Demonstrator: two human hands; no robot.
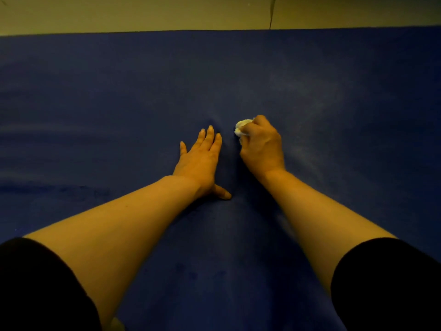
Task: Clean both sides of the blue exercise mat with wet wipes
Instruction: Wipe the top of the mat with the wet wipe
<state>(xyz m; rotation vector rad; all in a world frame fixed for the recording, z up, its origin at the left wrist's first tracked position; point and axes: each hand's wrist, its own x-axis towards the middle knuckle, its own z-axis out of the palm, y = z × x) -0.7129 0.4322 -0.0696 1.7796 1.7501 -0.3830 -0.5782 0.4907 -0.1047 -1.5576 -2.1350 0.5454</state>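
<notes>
The blue exercise mat (119,103) lies flat on the floor (119,13) and fills nearly the whole view, its far edge at 12 o'clock. The left hand (201,163) rests flat on it, fingers straight, bracing. Just beside it at 3 o'clock, the right hand (261,145) has its grip closed round a balled wet wipe (242,126), pressing it to the mat.

To wipe well, I would keep the left palm down so the mat does not creep, and work the wipe in overlapping strokes out toward 2 o'clock, where a pale hazy streak shows, refolding the wipe once it is soiled.

The light is dim and yellow, so dirt and damp patches are hard to tell apart. Most of the wipe is hidden in the fist, the mat's side edges are cut off, and its underside cannot be seen
</notes>
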